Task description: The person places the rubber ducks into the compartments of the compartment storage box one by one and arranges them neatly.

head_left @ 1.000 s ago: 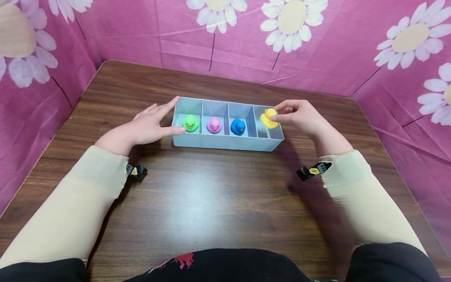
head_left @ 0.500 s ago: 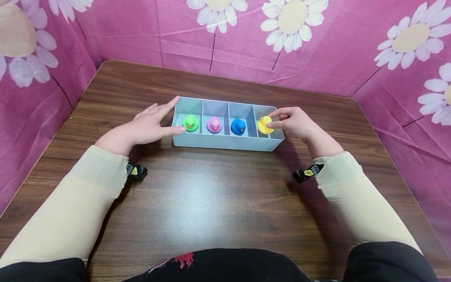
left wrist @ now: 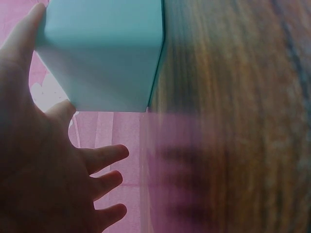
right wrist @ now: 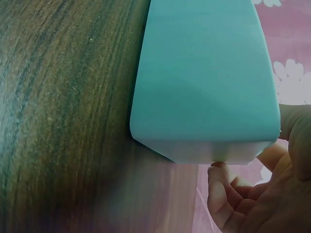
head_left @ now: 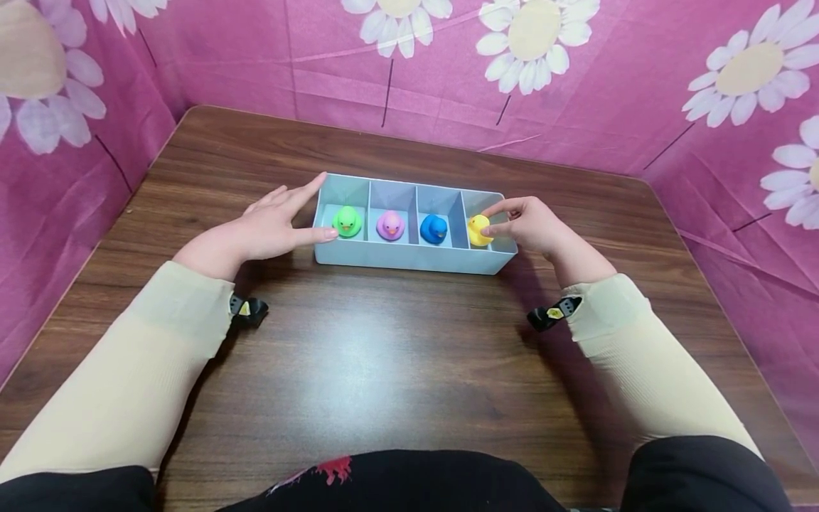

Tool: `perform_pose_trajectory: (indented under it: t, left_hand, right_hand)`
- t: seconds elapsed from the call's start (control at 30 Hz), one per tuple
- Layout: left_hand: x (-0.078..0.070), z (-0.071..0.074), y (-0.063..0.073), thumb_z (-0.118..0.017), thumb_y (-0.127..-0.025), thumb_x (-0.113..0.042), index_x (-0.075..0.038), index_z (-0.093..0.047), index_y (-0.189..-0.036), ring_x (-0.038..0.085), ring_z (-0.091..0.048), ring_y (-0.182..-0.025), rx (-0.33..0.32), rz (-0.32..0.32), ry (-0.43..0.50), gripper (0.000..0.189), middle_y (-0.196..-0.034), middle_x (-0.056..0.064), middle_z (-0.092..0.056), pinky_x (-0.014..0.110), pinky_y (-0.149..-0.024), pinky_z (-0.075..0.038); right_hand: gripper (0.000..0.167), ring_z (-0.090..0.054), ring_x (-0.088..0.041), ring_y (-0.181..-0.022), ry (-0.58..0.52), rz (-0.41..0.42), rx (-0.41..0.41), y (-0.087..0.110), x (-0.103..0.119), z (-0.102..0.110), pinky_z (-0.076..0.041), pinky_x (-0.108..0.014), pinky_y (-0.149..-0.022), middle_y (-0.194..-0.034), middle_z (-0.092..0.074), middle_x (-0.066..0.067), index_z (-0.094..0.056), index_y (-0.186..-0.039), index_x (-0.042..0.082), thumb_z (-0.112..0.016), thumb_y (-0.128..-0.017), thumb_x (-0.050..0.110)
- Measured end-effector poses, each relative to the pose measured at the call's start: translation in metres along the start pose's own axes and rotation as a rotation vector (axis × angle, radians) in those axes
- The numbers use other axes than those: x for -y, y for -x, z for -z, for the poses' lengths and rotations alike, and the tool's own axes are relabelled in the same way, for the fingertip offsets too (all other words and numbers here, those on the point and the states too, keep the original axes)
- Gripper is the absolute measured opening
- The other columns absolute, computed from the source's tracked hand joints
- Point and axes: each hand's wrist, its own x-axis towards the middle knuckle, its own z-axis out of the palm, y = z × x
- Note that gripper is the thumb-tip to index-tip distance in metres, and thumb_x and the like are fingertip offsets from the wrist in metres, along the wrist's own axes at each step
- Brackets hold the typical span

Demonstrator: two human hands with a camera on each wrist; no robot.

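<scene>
A light blue box (head_left: pixel 412 258) with a row of compartments stands on the table. A green rubber duck (head_left: pixel 347 222) sits in its left compartment, then a pink duck (head_left: pixel 390 225) and a blue duck (head_left: pixel 434 229). My left hand (head_left: pixel 259 231) spans the box's left end, thumb at the front rim and index finger at the back corner; its other fingers spread straight in the left wrist view. In the right compartment is a yellow rubber duck (head_left: pixel 477 231), pinched between the thumb and index finger of my right hand (head_left: pixel 536 226). The right wrist view hides that duck behind the box wall (right wrist: pixel 206 73).
The brown wooden table (head_left: pixel 358 370) stretches in front of the box and to both sides. Pink cloth (head_left: pixel 243 71) with white daisies rises behind the table and along its sides. Each wrist wears a black strap (head_left: pixel 249 311).
My right hand has lowered the yellow duck from the rim of the right compartment down into it, shifting slightly left. The left hand and the other ducks stay in place.
</scene>
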Motion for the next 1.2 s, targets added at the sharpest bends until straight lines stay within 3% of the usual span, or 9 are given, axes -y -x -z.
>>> perform_pose_trajectory:
  t: [0.37,0.7,1.0,1.2]
  left_hand:
    - [0.0005,-0.0008,-0.0011,-0.052,-0.087,-0.074,-0.047,0.012,-0.153,0.040,0.005,-0.148,-0.010,-0.008,-0.006,0.096,-0.164,0.012,-0.009,0.066,-0.111,0.003]
    - [-0.0001,-0.0004,-0.0007,-0.052,-0.087,-0.074,-0.046,0.011,-0.154,0.041,0.004,-0.148,-0.015,-0.008,-0.009,0.096,-0.164,0.013,-0.010,0.066,-0.111,0.002]
    - [-0.0001,-0.0009,-0.0004,-0.052,-0.086,-0.075,-0.047,0.011,-0.154,0.040,0.005,-0.148,-0.011,-0.002,-0.009,0.096,-0.164,0.013,-0.009,0.066,-0.111,0.003]
    - [0.0001,-0.0010,-0.0004,-0.052,-0.086,-0.075,-0.047,0.012,-0.154,0.040,0.005,-0.148,-0.010,-0.001,-0.007,0.096,-0.164,0.013,-0.009,0.066,-0.111,0.003]
  right_hand:
    - [0.033,-0.033,-0.022,-0.065,0.027,-0.021,0.022,-0.0030,-0.0012,-0.0020,-0.027,-0.030,-0.048,-0.072,-0.037,-0.005,-0.073,-0.115,0.002,-0.079,-0.085,0.013]
    - [0.033,-0.031,-0.018,-0.052,0.033,-0.041,0.042,-0.0043,-0.0015,-0.0030,-0.027,-0.027,-0.043,-0.071,-0.037,-0.006,-0.072,-0.116,0.002,-0.079,-0.084,0.010]
    - [0.039,-0.036,-0.023,-0.074,0.085,-0.009,0.040,-0.0031,-0.0015,-0.0045,-0.031,-0.031,-0.054,-0.086,-0.050,-0.014,-0.070,-0.120,0.003,-0.080,-0.085,0.016]
    - [0.040,-0.039,-0.026,-0.079,0.145,0.033,-0.033,-0.0009,-0.0012,-0.0063,-0.031,-0.035,-0.059,-0.080,-0.046,-0.012,-0.071,-0.115,0.004,-0.082,-0.083,0.026]
